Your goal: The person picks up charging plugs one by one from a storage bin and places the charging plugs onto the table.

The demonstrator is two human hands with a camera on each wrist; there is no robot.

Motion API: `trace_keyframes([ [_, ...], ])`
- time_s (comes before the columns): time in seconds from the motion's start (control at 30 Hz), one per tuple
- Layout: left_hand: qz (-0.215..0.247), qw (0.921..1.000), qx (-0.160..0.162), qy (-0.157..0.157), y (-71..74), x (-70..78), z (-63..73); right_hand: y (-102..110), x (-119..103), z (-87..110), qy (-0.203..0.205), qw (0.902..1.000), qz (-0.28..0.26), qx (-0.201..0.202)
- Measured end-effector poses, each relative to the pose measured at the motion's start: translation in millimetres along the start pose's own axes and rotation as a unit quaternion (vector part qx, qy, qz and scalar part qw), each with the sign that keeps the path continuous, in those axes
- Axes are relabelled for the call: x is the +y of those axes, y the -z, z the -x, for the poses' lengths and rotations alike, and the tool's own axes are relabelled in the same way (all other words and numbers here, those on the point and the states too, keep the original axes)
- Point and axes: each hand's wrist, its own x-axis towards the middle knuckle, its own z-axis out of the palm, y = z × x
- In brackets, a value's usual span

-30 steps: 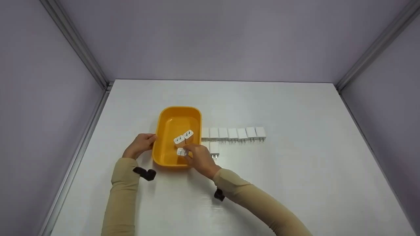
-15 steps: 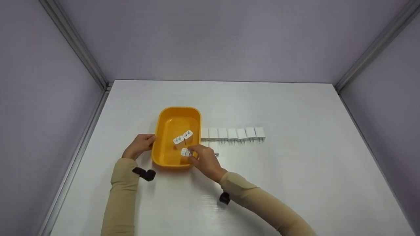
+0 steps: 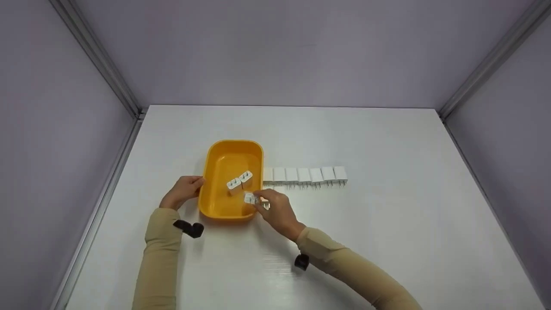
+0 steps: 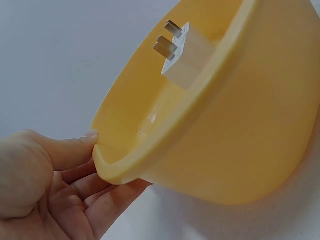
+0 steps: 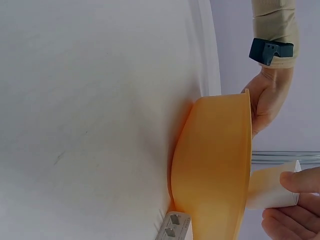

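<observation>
A yellow plastic tub [image 3: 228, 164] stands at the left of the table. My left hand [image 3: 184, 189] grips its left rim, thumb inside the lip and fingers under it in the left wrist view. Inside stand two white plug chargers [image 3: 233, 184], prongs up; one charger [image 4: 192, 57] shows over the rim in the left wrist view. My right hand [image 3: 277, 211] pinches another white charger [image 5: 270, 186] between thumb and fingers, at the height of the tub's right rim. In the head view this charger overlaps that rim, prongs up.
A row of several white chargers [image 3: 303, 175] lies right of the tub, prongs toward me. Below it a second row starts, mostly hidden behind my right hand; one charger [image 5: 175, 227] lies close by the tub wall. Walls enclose the table at the back and sides.
My right hand has moved right with the charger, from over the tub's inside to its right rim, now covering the second row. My left hand has stayed on the tub.
</observation>
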Motion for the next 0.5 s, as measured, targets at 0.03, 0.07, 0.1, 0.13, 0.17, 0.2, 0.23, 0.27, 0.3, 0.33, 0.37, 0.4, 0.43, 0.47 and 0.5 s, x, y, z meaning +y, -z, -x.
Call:
trace_keyframes([
  [0.03,0.001,1.0,0.001,0.002,-0.3,0.2,0.0,1,1,0.1,-0.001,1.0,0.002,0.001],
  [0.07,0.0,1.0,0.003,0.004,-0.6,0.5,-0.1,2,2,0.2,-0.004,1.0,0.001,0.002],
  [0.1,-0.002,1.0,0.004,0.005,-0.8,0.7,-0.1,4,3,0.2,-0.007,1.0,0.002,0.002],
  [0.13,-0.003,1.0,0.005,0.007,-1.0,0.9,0.0,5,4,0.2,-0.011,0.9999,0.003,0.002],
  [0.17,-0.004,1.0,0.005,0.007,-1.1,1.2,0.2,7,5,0.2,-0.015,0.9999,0.001,0.003],
  [0.2,-0.003,1.0,0.005,0.008,-1.1,1.2,0.1,8,6,0.5,-0.017,0.9998,0.001,0.003],
  [0.23,-0.003,1.0,0.005,0.007,-1.1,1.2,0.2,9,7,0.7,-0.02,0.9998,-0.001,0.005],
  [0.27,-0.002,1.0,0.004,0.007,-1.1,1.2,0.1,10,8,1.0,-0.022,0.9997,-0.003,0.008],
  [0.3,-0.002,1.0,0.004,0.006,-1.1,1.2,0.3,11,9,1.5,-0.021,0.9997,-0.001,0.012],
  [0.33,-0.001,1.0,0.003,0.006,-1.1,1.3,0.5,12,10,1.9,-0.021,0.9997,-0.001,0.016],
  [0.37,-0.001,1.0,0.003,0.006,-1.0,1.4,0.7,12,11,2.5,-0.02,0.9996,-0.001,0.02],
  [0.4,-0.001,1.0,0.002,0.006,-0.9,1.5,0.9,12,13,3.2,-0.02,0.9995,0.0,0.025],
  [0.43,-0.001,1.0,0.002,0.004,-1.0,1.9,1.2,12,14,3.7,-0.021,0.9993,0.001,0.03],
  [0.47,-0.003,1.0,0.003,0.004,-0.9,2.0,1.3,12,15,4.4,-0.021,0.9992,0.002,0.034],
  [0.5,-0.003,1.0,0.004,0.004,-0.9,2.0,1.1,12,16,5.1,-0.023,0.999,0.003,0.037],
])
